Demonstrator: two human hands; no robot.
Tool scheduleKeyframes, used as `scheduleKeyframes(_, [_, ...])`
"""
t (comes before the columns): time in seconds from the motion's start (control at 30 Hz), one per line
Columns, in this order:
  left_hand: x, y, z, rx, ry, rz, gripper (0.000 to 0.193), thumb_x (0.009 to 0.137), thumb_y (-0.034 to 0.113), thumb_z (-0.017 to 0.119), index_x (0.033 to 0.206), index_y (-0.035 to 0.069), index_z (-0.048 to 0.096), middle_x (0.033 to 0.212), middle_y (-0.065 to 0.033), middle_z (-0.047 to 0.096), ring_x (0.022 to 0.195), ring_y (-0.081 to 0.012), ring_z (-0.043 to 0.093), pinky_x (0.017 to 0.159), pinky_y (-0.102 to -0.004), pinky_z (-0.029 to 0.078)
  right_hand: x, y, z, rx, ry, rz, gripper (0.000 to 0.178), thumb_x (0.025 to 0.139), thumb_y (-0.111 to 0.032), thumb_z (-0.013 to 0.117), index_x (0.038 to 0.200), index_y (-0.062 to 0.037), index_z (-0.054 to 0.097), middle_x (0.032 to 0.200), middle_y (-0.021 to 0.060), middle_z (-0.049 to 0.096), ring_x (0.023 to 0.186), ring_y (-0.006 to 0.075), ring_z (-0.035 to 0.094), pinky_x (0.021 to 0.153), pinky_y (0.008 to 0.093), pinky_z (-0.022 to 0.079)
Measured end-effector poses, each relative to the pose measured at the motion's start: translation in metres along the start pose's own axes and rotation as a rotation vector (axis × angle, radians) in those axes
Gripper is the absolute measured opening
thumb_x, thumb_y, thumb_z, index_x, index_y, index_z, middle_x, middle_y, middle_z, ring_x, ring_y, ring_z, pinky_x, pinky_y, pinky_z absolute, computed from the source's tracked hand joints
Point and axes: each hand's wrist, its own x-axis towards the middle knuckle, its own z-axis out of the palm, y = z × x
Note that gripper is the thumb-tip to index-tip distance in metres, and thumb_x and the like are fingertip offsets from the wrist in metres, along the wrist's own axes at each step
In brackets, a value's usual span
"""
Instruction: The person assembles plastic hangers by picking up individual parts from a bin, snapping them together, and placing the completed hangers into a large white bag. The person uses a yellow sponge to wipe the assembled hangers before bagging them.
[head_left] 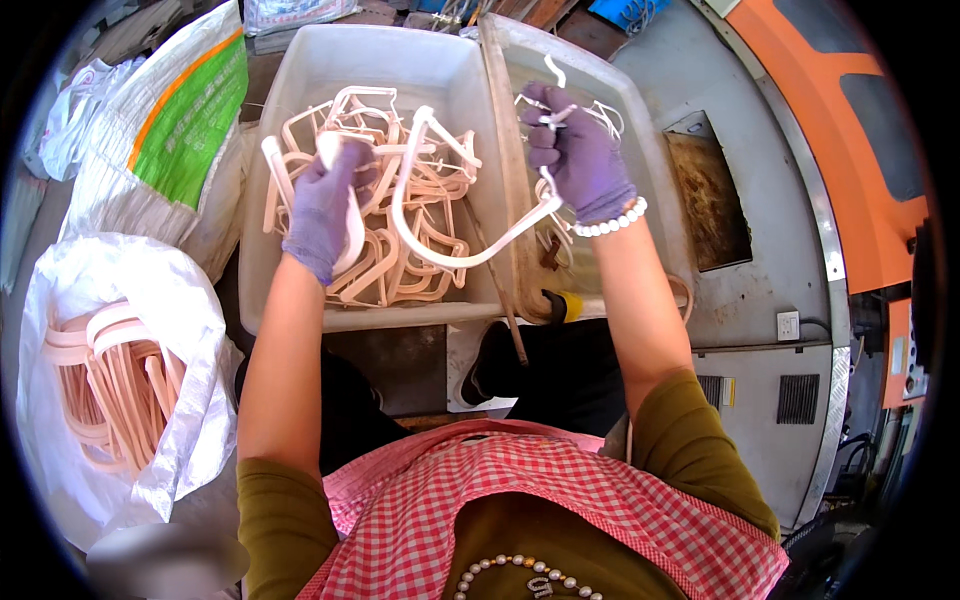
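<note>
Both my hands wear purple gloves. My left hand (328,205) grips a bunch of pale pink plastic hangers (352,235) over a white bin (300,300) that holds several more of them. My right hand (578,150) is closed on the hook end of one white plastic hanger (440,240), whose curved arm sweeps down and left across the bin. That hand is above a second, narrower white tub (620,90) with a few white plastic pieces inside. A white bead bracelet (610,220) circles my right wrist.
A white woven sack (190,330) at lower left is full of pink hangers (110,390). Another sack with a green and orange panel (185,120) leans at upper left. A grey machine cabinet (760,290) with an orange housing (850,120) stands on the right.
</note>
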Motion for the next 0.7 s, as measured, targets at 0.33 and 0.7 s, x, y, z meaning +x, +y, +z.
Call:
scheduleKeyframes(0.33, [-0.043, -0.021, 0.047, 0.12, -0.536, -0.025, 0.044, 0.093, 0.027, 0.059, 0.127, 0.0, 0.054, 0.108, -0.0048, 0.063, 0.098, -0.0108, 0.058, 0.087, -0.0251, 0.046, 0.034, 0.063, 0.024, 0.534, 0.241, -0.048, 0.016, 0.095, -0.019, 0.048, 0.098, -0.0044, 0.052, 0.08, 0.0066, 0.053, 0.058, 0.01, 0.048, 0.046, 0.0223, 0.042])
scheduleKeyframes(0.7, [-0.019, -0.048, 0.031, 0.067, -0.213, -0.143, 0.021, 0.089, 0.022, 0.064, 0.095, 0.001, 0.062, 0.079, -0.0076, 0.065, 0.071, -0.0158, 0.065, 0.057, -0.0295, 0.052, -0.034, 0.121, 0.061, -0.915, 0.23, -0.952, 0.017, 0.091, -0.014, 0.055, 0.093, 0.0018, 0.062, 0.08, 0.0095, 0.056, 0.068, 0.0228, 0.056, 0.07, 0.0326, 0.047])
